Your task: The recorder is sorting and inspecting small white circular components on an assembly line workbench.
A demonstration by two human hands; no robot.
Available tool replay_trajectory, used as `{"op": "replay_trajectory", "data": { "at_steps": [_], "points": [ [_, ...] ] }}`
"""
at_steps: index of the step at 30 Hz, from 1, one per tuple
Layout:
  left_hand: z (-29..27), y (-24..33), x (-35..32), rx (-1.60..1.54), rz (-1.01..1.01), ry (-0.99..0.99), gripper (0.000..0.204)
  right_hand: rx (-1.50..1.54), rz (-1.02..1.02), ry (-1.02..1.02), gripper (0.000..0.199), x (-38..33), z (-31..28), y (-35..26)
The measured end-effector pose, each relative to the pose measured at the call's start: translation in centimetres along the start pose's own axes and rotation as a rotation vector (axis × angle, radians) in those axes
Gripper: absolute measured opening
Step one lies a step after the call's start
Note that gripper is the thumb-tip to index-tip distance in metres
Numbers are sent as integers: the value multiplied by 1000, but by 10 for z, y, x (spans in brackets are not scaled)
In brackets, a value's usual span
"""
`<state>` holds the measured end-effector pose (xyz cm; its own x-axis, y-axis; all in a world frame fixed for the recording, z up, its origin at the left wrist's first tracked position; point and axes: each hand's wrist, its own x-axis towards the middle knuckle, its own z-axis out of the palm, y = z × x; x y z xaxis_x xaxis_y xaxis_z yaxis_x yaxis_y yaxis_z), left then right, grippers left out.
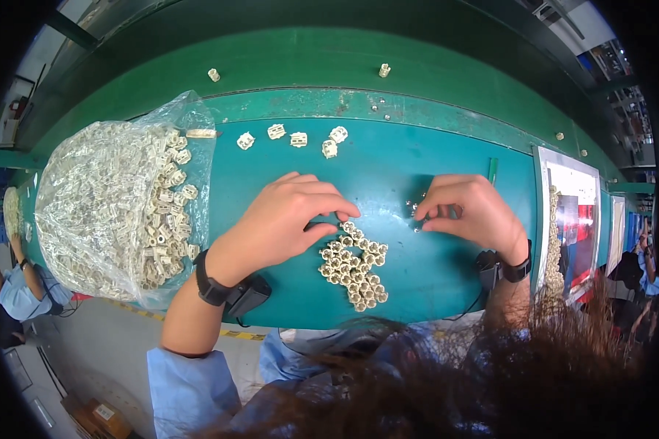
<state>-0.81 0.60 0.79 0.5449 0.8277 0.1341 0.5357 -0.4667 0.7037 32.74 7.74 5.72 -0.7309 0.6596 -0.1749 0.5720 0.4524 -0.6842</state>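
Several short, cream-coloured ring-shaped plastic parts stand packed together on the green work surface in front of me. At the top of this cluster, my left hand has its thumb and fingertips bent around one plastic part. To the right, my right hand is curled in a pinch, its fingertips at a few tiny shiny metal pieces. Whether one of them is gripped is partly hidden by the fingers.
A large clear plastic bag spills cream parts on the left. Loose cream parts lie farther back, before a raised green ledge. A white-framed panel stands at the right. At far left, another person's arm reaches in.
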Motion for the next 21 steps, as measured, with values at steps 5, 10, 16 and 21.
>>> {"op": "replay_trajectory", "data": {
  "at_steps": [5, 10, 16, 21],
  "points": [
    [-5, -3, -1, -39, -14, -12, 35, -134, -88, -10, 19, 0, 13, 1],
    [-18, -3, 0, 22, -93, 177, 35, -236, -82, 6, 14, -3, 16, -3],
    [-40, -22, -9, 430, -249, 616, 33, -222, -75, 21, 14, -6, 21, -6],
    [-40, -37, -15, 423, -382, 636, 28, -262, -103, 66, 15, -7, 27, -2]
  ]
}}
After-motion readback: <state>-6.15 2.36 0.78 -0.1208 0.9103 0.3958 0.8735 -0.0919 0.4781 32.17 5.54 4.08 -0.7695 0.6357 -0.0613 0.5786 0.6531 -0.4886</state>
